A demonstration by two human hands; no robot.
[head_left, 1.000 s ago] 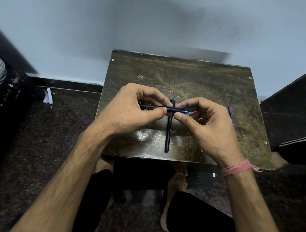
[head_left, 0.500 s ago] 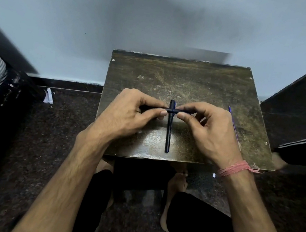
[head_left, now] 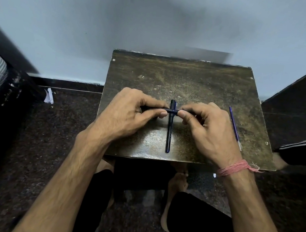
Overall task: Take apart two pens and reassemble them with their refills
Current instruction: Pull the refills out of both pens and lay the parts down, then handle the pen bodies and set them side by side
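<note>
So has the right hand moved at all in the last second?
Yes. The right hand has slid left toward the pen lying on the table, closing the blue gap that showed on the held pen.

The person has bare forearms, a pink thread wristband [head_left: 234, 168] on the right wrist, black trousers [head_left: 201, 228], bare feet.

A worn brown table [head_left: 193, 82] is set against a pale blue wall [head_left: 103, 19]. Dark speckled floor [head_left: 45, 139] is seen below, with paper scraps [head_left: 48, 96] scattered.

Both hands, left [head_left: 128, 116] and right [head_left: 207, 132], curled, fingertips pinched together.
</note>
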